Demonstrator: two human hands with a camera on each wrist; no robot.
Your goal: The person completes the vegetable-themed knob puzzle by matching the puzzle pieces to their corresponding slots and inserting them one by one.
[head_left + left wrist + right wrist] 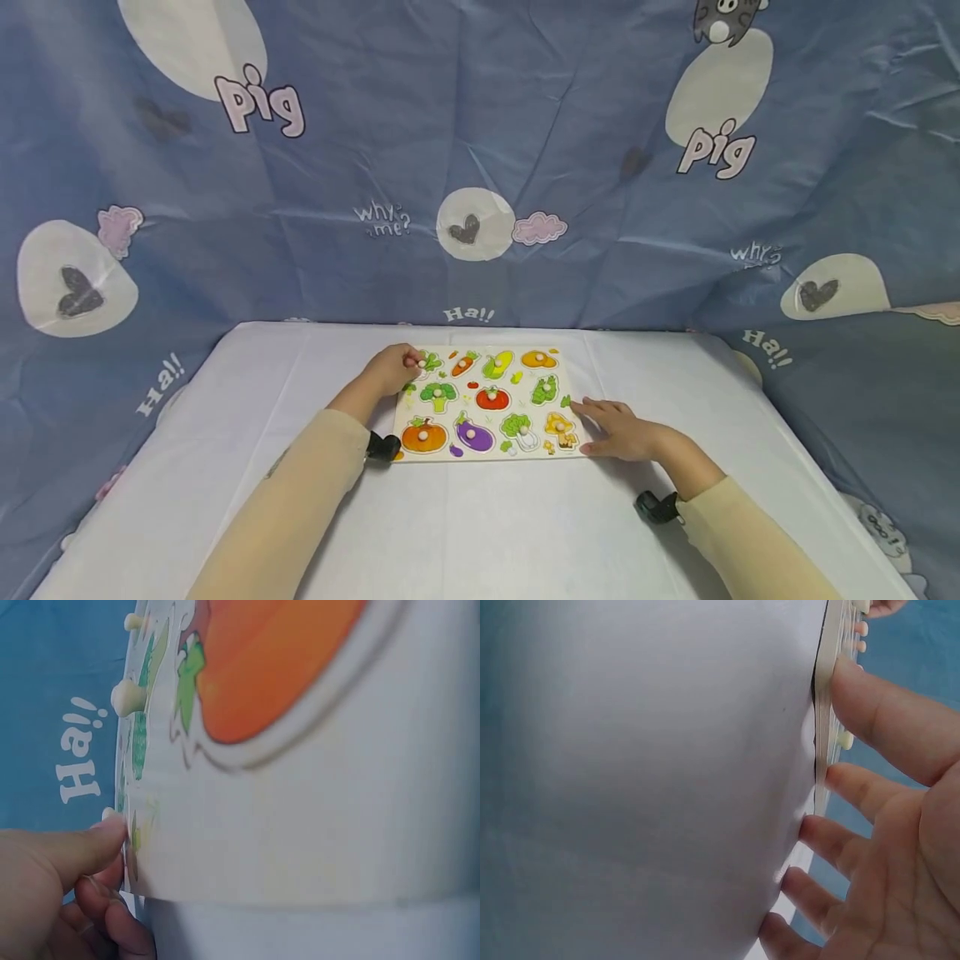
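A wooden knob puzzle board with vegetable pieces lies flat in the head view. At its far left corner my left hand pinches the small knob of a green-leaved vegetable piece, partly covered by the fingers. In the left wrist view the thumb and a finger of the left hand meet at that knob. My right hand rests with spread fingers at the board's right edge. The right wrist view shows the thumb of the right hand against the board's side edge; nothing is gripped.
Around the board spreads a white tablecloth. A blue printed curtain hangs behind and beside the table. Other pieces in the board include a pumpkin, an eggplant, a tomato and broccoli, each with a knob.
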